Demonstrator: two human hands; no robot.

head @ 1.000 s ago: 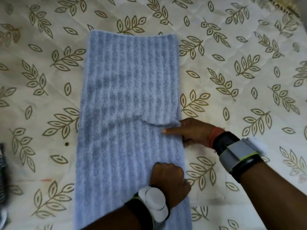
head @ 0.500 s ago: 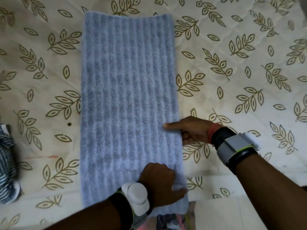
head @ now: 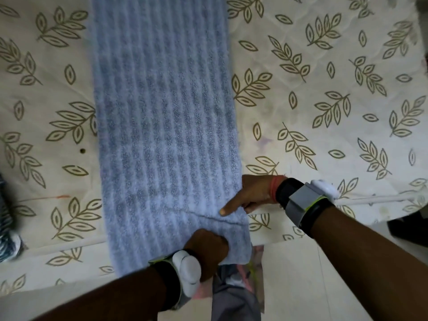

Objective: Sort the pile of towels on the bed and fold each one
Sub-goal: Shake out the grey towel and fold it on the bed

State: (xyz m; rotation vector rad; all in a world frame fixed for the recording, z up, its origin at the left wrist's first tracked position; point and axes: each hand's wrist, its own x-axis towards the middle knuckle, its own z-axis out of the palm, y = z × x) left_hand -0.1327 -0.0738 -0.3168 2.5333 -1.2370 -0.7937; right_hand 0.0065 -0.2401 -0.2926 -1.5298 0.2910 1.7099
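A long light-blue ribbed towel (head: pixel 162 117) lies flat down the middle of the bed, its near end hanging over the mattress edge. My left hand (head: pixel 207 247) grips that near end in a fist. My right hand (head: pixel 249 195) sits at the towel's right edge, with the index finger stretched out and pressing on the cloth beside a small crease; its other fingers are curled under.
The mattress (head: pixel 324 93) has a cream cover with olive leaf prints. A blue-and-white striped cloth (head: pixel 7 230) lies at the left edge. The pale floor (head: pixel 301 286) and my legs show below the mattress's front edge.
The view has shifted toward the near edge of the bed. Both hands have slid along the towel to its near end, and a crease has formed by my right finger.
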